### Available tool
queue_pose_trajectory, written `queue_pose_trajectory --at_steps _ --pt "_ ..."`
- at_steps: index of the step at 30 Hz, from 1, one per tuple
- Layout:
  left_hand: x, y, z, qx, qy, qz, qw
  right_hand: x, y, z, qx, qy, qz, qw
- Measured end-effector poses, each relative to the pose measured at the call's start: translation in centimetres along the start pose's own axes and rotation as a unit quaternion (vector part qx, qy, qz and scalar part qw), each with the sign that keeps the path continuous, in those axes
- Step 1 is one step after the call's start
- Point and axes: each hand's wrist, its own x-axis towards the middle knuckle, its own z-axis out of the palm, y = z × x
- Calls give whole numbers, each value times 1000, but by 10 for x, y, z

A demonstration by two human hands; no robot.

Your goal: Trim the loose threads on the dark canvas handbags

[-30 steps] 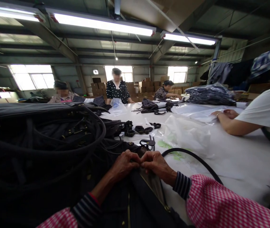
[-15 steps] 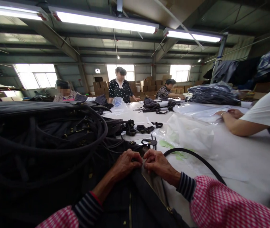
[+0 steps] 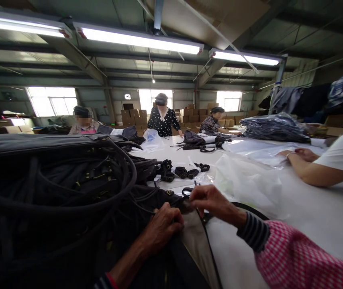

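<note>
A dark fabric bag (image 3: pixel 186 257) lies in front of me, its beige lining (image 3: pixel 196 241) showing along the open side. My left hand (image 3: pixel 164 224) is closed on the bag's edge, fingers curled over the dark cloth. Beyond it, my right hand (image 3: pixel 212 202) is pinched at the far end of the opening; whatever lies between its fingertips is hidden. A black strap (image 3: pixel 251 209) arcs out behind my right wrist onto the white table (image 3: pixel 307 212). Close by on the left is a heap of dark bags (image 3: pixel 54 180) with long handles.
Coiled black straps (image 3: pixel 186 171) and clear plastic bags (image 3: pixel 246 176) lie farther up the table. A stack of plastic-wrapped dark goods (image 3: pixel 274 127) stands at the back right. One person's forearm (image 3: pixel 302 166) rests at the right; several people stand or sit around the table.
My hands have moved apart: the right rose to the right, the left came slightly nearer. More beige lining shows now. The view has tilted up a little.
</note>
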Motion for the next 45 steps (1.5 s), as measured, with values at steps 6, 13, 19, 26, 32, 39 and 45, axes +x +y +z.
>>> queue_pose_trajectory --at_steps 6,13,19,26,32,39,45 --pt "-2 -6 5 -47 8 -10 999 106 27 -84 -416 136 57 897" --pt "5 -17 11 -86 0 -29 996 160 91 -68 -534 26 83 841" --pt "2 -13 7 -95 6 -26 995 153 59 -81 -582 69 59 808" --pt "5 -15 4 -87 19 37 995 23 -34 -107 -587 81 -52 804" --pt "15 -21 4 -90 15 84 992 -146 -31 -78 -536 -42 -87 839" --pt "20 -23 2 -96 14 108 989 -177 -35 -67 -436 -72 2 897" --pt "16 -20 1 -91 10 95 991 -119 -21 -52 -468 -18 24 883"
